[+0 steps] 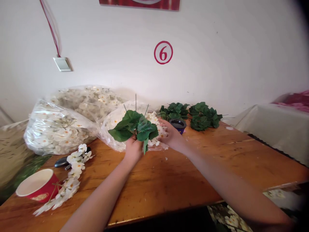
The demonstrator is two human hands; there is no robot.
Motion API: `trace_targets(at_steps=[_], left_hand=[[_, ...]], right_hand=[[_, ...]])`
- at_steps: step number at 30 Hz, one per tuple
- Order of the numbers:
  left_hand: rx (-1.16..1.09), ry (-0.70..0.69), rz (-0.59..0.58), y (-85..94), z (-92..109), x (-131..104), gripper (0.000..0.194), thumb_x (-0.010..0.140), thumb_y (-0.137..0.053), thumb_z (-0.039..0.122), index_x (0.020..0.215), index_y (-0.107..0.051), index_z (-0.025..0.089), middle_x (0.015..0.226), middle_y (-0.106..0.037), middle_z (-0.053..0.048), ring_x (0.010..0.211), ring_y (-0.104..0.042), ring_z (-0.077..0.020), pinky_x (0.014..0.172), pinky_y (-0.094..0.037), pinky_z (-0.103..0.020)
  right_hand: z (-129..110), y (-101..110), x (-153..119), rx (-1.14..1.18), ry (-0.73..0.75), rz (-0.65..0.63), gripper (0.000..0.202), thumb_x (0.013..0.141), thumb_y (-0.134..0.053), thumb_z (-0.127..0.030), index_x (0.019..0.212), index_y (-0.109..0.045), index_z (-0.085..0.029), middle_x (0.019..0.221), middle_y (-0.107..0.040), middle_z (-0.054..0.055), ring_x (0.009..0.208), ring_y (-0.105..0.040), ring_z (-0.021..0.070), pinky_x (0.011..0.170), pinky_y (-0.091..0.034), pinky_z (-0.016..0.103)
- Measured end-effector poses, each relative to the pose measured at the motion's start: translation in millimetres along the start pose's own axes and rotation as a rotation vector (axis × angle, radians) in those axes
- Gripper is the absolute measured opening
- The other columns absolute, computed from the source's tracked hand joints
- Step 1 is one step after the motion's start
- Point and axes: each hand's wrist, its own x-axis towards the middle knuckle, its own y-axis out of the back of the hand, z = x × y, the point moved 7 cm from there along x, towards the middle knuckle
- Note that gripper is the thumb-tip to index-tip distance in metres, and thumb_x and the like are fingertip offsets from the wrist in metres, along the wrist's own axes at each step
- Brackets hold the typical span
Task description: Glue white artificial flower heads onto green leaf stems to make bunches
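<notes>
My left hand [133, 149] is closed round the base of a bunch of artificial green leaves [135, 124], held up above the table with several thin stems rising from it. To the right, my right hand [169, 134] reaches to white artificial flowers [154, 120] at the mouth of a clear plastic bag [113, 120]. Its fingertips are among the blossoms, so whether they grip one is hidden. Just beyond that hand stands a small dark blue bowl [178, 125].
On the wooden table [156, 180] are more green leaf bunches [205, 116] at the back right. A red paper cup [40, 187], a white flower spray [72, 180] and a dark object [61, 161] lie at the left. Another flower-filled bag [60, 135] stands behind them, near the wall.
</notes>
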Motion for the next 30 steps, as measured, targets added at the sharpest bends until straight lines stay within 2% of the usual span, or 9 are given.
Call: trace_targets(at_steps=[5,7,10,15,19,21,25,28,30], left_hand=[[0.267,-0.172,-0.183,-7.7,36,-11,0.013,0.067,-0.063,0.024,0.076,-0.070,0.019,0.086,-0.070,-0.006,0.102,-0.055,-0.0294,0.097,-0.039,-0.035],[0.407,-0.152,-0.241,-7.9,34,-24,0.012,0.065,-0.064,0.022,0.076,-0.071,0.021,0.091,-0.071,-0.006,0.104,-0.056,-0.0309,0.098,-0.038,-0.037],[0.566,-0.070,-0.342,-7.4,11,-45,0.006,0.062,-0.065,0.018,0.065,-0.067,0.023,0.077,-0.069,-0.006,0.090,-0.061,-0.0295,0.085,-0.043,-0.035],[0.717,-0.017,-0.404,-10.5,-27,-57,0.011,0.060,-0.064,0.014,0.057,-0.058,0.022,0.058,-0.059,-0.005,0.062,-0.058,-0.0231,0.067,-0.040,-0.031],[0.610,-0.028,-0.604,-22.7,-15,-49,0.027,0.061,-0.062,0.012,0.085,-0.067,0.024,0.080,-0.068,-0.005,0.073,-0.060,-0.0229,0.064,-0.040,-0.028],[0.596,0.031,-0.655,-22.6,-4,-42,0.036,0.058,-0.066,0.012,0.091,-0.068,0.023,0.079,-0.068,-0.003,0.070,-0.059,-0.0216,0.059,-0.038,-0.026],[0.591,-0.069,-0.521,-28.6,23,-24,0.038,0.067,-0.059,0.016,0.104,-0.065,0.021,0.088,-0.067,-0.004,0.078,-0.058,-0.0208,0.067,-0.041,-0.027],[0.662,-0.270,-0.433,-54.3,28,-15,0.039,0.073,-0.058,0.016,0.111,-0.063,0.020,0.094,-0.065,-0.007,0.086,-0.058,-0.0231,0.078,-0.041,-0.031],[0.741,-0.368,-0.441,-75.0,20,-12,0.024,0.078,-0.059,0.021,0.101,-0.065,0.019,0.091,-0.065,-0.009,0.085,-0.058,-0.0244,0.078,-0.041,-0.032]], right_hand=[[8,44,-8,0.314,-0.006,0.159,0.069,0.067,-0.073,-0.025,0.131,-0.046,-0.026,0.132,-0.054,0.010,0.114,-0.057,0.0230,0.091,-0.049,0.035],[14,60,-7,0.367,-0.010,0.216,0.064,0.066,-0.073,-0.024,0.125,-0.050,-0.025,0.129,-0.058,0.009,0.113,-0.059,0.0225,0.090,-0.050,0.035],[25,72,-6,0.418,-0.017,0.246,0.056,0.064,-0.076,-0.027,0.117,-0.056,-0.022,0.119,-0.064,0.009,0.107,-0.062,0.0227,0.088,-0.051,0.036],[43,58,-9,0.621,-0.091,0.222,0.049,0.064,-0.079,-0.032,0.109,-0.061,-0.023,0.102,-0.070,0.006,0.094,-0.067,0.0218,0.083,-0.054,0.038],[46,43,-11,0.888,-0.125,0.164,0.041,0.064,-0.080,-0.030,0.101,-0.064,-0.024,0.094,-0.071,0.003,0.092,-0.068,0.0211,0.089,-0.054,0.039],[48,41,-11,0.972,-0.139,0.152,0.039,0.065,-0.080,-0.028,0.100,-0.064,-0.025,0.094,-0.070,0.002,0.094,-0.068,0.0202,0.092,-0.053,0.038],[47,40,-12,1.001,-0.158,0.144,0.037,0.066,-0.079,-0.028,0.099,-0.064,-0.026,0.093,-0.070,0.001,0.091,-0.068,0.0193,0.090,-0.055,0.038],[39,32,-14,0.977,-0.147,0.081,0.036,0.066,-0.079,-0.028,0.099,-0.063,-0.025,0.090,-0.071,0.001,0.087,-0.068,0.0186,0.085,-0.056,0.037],[33,25,-16,0.952,-0.129,0.034,0.035,0.067,-0.079,-0.029,0.098,-0.063,-0.025,0.089,-0.070,0.001,0.087,-0.068,0.0189,0.082,-0.056,0.036]])
